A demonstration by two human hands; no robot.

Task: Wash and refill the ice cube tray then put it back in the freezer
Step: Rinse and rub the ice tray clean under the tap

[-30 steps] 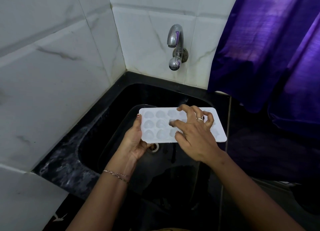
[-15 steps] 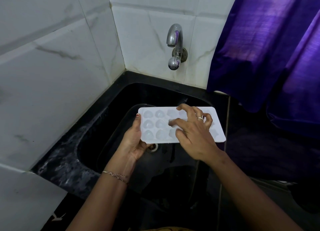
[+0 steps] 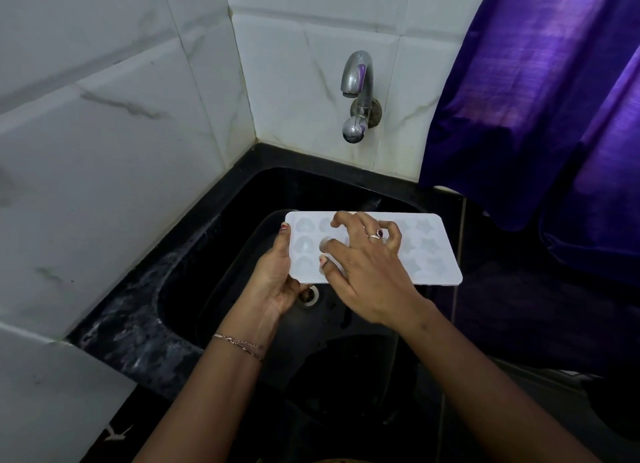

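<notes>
Since a second ago the right hand (image 3: 363, 265) has slid leftward across the tray (image 3: 429, 251), fingers spread, rubbing the cups. The left hand (image 3: 277, 279) clamps its left edge over the sink (image 3: 214, 254) — washing; next, the dry tap (image 3: 356, 91) needs opening.

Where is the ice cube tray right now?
In the head view the ice cube tray is held over the black sink, below the tap; the left hand grips its left end, the right hand rubs its top.
</notes>
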